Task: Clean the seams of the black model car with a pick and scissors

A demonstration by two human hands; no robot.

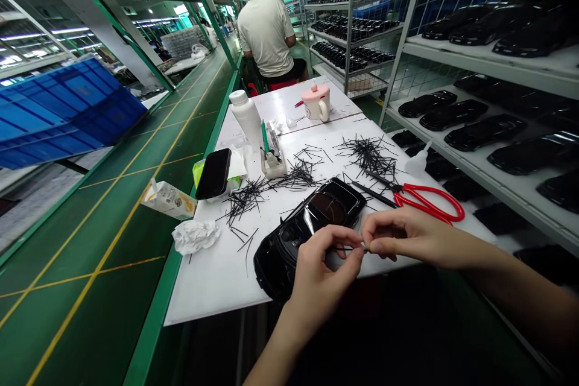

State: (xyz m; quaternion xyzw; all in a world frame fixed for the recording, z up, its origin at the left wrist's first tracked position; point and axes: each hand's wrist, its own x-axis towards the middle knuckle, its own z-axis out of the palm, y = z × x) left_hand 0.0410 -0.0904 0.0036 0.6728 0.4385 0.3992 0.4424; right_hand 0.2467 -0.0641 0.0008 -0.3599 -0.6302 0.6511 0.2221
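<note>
Just above the near edge of the white tabletop, my two hands meet fingertip to fingertip. My left hand [319,265] is closed in a pinch around a thin black strip [342,248]. The thumb and forefinger of my right hand [404,235] are pinched at the strip's end, where a tiny pale bit shows that I cannot make out. A glossy black model car [332,208] rests on the table behind my left hand, which hides part of its side. Red-handled scissors [429,202] lie beyond my right hand, next to a dark pointed tool [375,194].
Loose black strips [368,154] lie in piles on the table. Around them are a phone [214,174], drink carton [169,200], crumpled tissue [195,236], white bottle [246,117] and lidded mug [316,102]. Racks of black car bodies [484,132] stand right; a person sits ahead.
</note>
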